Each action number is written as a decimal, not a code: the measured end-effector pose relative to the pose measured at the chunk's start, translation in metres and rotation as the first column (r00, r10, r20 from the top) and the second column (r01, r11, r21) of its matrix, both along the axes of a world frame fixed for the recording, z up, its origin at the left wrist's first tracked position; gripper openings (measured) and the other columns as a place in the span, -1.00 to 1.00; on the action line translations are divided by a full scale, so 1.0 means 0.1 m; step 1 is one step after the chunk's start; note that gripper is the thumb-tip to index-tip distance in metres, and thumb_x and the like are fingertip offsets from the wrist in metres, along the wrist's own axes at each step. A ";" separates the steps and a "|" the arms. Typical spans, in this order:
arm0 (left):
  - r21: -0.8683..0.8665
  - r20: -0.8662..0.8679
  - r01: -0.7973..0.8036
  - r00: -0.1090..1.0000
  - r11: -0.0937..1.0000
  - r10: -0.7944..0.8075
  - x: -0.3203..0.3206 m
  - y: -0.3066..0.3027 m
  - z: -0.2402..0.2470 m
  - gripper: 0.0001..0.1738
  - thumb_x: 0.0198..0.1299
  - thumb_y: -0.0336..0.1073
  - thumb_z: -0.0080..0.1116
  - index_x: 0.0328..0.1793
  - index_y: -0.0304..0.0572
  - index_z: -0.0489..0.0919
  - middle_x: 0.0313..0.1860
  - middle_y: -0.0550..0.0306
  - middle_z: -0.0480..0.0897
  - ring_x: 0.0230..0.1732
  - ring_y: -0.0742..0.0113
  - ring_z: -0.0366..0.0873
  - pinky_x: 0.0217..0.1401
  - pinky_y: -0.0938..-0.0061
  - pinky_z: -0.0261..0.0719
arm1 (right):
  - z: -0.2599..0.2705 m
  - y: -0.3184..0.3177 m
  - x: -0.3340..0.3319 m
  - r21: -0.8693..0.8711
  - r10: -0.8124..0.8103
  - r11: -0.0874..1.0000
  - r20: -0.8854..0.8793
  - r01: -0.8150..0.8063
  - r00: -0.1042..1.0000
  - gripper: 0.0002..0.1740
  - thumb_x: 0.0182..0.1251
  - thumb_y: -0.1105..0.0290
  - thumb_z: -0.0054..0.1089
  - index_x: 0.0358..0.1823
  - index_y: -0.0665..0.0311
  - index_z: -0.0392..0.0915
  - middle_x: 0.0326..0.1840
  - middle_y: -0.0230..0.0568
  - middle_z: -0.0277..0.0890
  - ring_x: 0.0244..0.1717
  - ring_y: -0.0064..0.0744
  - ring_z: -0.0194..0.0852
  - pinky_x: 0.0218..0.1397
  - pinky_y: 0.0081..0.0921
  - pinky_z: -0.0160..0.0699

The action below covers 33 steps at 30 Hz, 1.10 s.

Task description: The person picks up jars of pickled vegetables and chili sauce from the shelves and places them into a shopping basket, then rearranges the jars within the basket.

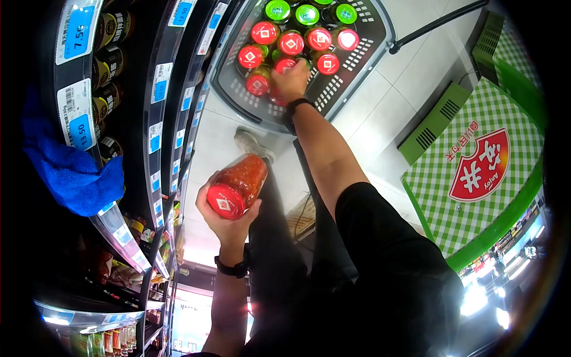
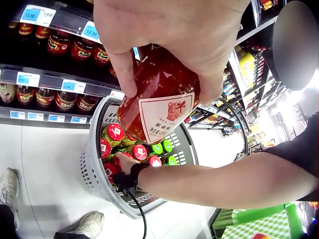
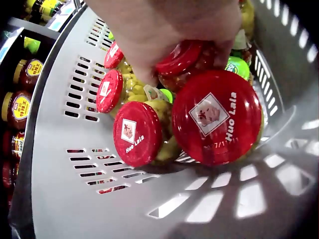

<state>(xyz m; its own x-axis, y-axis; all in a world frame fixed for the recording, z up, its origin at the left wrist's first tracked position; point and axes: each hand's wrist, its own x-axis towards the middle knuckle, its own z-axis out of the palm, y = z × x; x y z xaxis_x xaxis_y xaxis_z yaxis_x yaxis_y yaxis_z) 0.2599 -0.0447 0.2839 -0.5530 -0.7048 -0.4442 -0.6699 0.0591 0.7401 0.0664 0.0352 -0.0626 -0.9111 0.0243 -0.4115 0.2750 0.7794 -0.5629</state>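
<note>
My left hand (image 1: 231, 232) grips a glass jar of red chopped chili (image 1: 245, 178) with a red lid, tilted in front of the shelves. Its white label (image 2: 167, 114) shows in the left wrist view. Inside the grey shopping basket (image 3: 52, 134), my right hand (image 1: 292, 82) holds a red-lidded jar (image 3: 180, 59) by its upper part, with red contents showing under the lid. Around it stand red-lidded jars of yellow-green pickles (image 3: 137, 133) and, at the far end, several green-lidded jars (image 1: 307, 15). A larger-looking red lid (image 3: 217, 117) is right below the fingers.
Shelves of jars (image 2: 82, 52) with price tags run along the left. A blue cloth (image 1: 77, 175) hangs over a shelf edge. The basket's dark handle (image 1: 437, 27) reaches out to the right. A green checkered display stand (image 1: 476, 172) is at right; my shoe (image 1: 253, 144) is beside the basket.
</note>
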 end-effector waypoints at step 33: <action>0.020 -0.137 0.081 0.988 0.996 -0.078 -0.32 0.00 -0.55 0.10 -0.24 -0.49 0.67 0.45 -0.23 0.20 0.42 -0.15 0.39 0.39 0.06 0.44 0.47 0.21 0.46 | 0.01 0.14 0.07 -0.283 -0.130 0.949 0.046 0.137 0.990 -0.02 0.01 0.12 0.64 0.36 0.52 0.31 0.33 0.22 0.40 0.39 0.12 0.36 0.47 -0.17 0.36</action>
<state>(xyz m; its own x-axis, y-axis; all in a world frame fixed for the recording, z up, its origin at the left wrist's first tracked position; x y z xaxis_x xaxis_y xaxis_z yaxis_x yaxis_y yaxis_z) 0.2278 -0.0451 0.2285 -0.6633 -0.6457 -0.3783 -0.5568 0.0881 0.8260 0.0738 0.0490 -0.0616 -0.8964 0.0233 -0.4427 0.3832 0.5429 -0.7473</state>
